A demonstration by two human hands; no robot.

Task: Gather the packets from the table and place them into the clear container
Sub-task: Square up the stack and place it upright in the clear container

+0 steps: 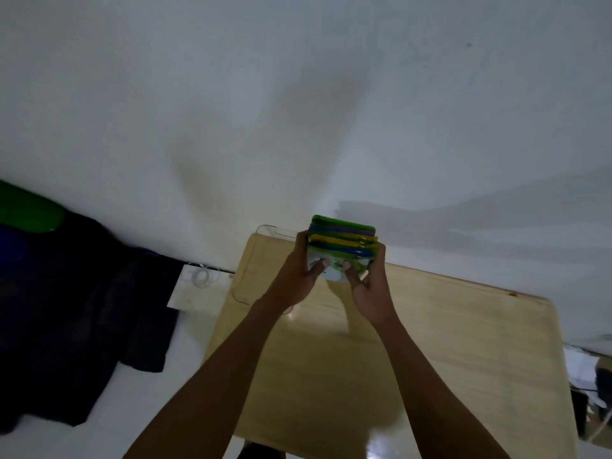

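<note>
Stack of green, blue and yellow plastic packets (342, 241) clamped between left hand (299, 276) and right hand (371, 286), raised above light wooden table (430, 342). Clear plastic container (246, 260) just left, at table's far corner. Best kept squeezed level, lowered squarely inside walls.

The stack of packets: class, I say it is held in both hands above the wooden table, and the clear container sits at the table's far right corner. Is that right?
One detail is wrong. In the head view the clear container sits at the far left corner of the wooden table, not the right. The rest holds: the left hand and right hand hold the stack of packets above the table.
</note>
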